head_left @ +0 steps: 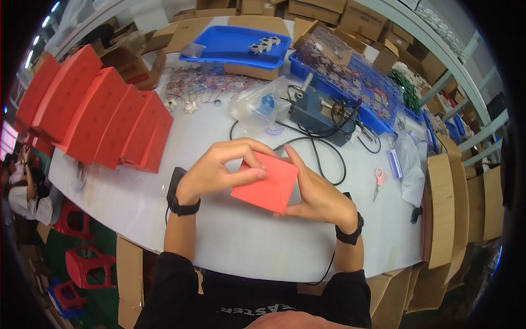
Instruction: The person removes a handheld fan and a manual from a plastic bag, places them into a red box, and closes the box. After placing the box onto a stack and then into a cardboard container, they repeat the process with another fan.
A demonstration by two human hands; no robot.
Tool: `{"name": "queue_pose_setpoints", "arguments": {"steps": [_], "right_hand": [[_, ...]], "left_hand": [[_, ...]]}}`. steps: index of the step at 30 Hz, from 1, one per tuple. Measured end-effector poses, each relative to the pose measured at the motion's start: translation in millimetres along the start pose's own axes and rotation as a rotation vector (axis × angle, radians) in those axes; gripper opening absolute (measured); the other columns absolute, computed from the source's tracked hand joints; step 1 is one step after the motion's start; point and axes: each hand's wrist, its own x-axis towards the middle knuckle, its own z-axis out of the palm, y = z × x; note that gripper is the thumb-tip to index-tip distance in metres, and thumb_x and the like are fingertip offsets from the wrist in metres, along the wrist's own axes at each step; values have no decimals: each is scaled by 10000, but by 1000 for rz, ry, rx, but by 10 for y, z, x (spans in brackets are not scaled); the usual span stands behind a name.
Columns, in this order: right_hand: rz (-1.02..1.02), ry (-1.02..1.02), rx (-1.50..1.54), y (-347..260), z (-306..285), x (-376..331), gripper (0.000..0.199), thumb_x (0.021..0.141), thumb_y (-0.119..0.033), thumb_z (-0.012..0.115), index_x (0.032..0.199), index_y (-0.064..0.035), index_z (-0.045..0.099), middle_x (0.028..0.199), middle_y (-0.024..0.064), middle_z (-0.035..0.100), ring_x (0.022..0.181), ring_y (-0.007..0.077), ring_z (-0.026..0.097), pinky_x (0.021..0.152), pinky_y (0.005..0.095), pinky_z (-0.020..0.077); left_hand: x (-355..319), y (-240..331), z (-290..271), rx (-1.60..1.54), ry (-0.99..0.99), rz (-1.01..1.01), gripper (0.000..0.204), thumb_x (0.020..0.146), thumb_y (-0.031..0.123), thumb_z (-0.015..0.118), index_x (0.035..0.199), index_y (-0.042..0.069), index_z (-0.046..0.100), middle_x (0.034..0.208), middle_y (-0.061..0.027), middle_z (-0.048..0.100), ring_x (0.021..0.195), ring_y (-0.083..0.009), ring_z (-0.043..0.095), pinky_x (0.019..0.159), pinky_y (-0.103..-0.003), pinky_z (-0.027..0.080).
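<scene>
A small red box (268,186) is held between my two hands above the white table, one flat face turned up toward me. My left hand (224,167) grips its upper left side, thumb and fingers bent onto the top face. On the other side my right hand (318,192) clasps the box, with the index finger at the far edge and the thumb at the near corner. The underside of the box is hidden. At the left of the table stand several stacked red boxes (104,120), leaning in rows.
Beyond my hands lie a clear plastic bag (260,107) and a blue-grey device (323,112) with black cables. Pink scissors (379,178) rest at the right. A blue tray (219,46) and a parts-filled blue bin (350,82) stand farther back. Open cardboard boxes (441,211) border the right edge.
</scene>
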Motion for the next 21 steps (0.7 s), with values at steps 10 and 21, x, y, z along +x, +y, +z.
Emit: {"name": "queue_pose_setpoints", "arguments": {"steps": [10, 21], "right_hand": [[-202, -105, -409, -440, 391, -75, 900, 693, -273, 879, 1421, -12, 420, 1330, 239, 524, 1240, 401, 523, 1031, 451, 441], [-346, -12, -367, -518, 497, -129, 822, 761, -195, 825, 1456, -37, 416, 1396, 245, 462, 1195, 412, 523, 1002, 479, 445]], "left_hand": [[-849, 767, 684, 747, 338, -351, 851, 713, 336, 886, 1348, -23, 449, 1398, -279, 435, 1282, -452, 472, 1033, -480, 451], [-2064, 1012, 240, 268, 833, -362, 595, 668, 264, 865, 1147, 59, 578, 1317, -155, 506, 1235, -285, 519, 1061, -408, 404]]}}
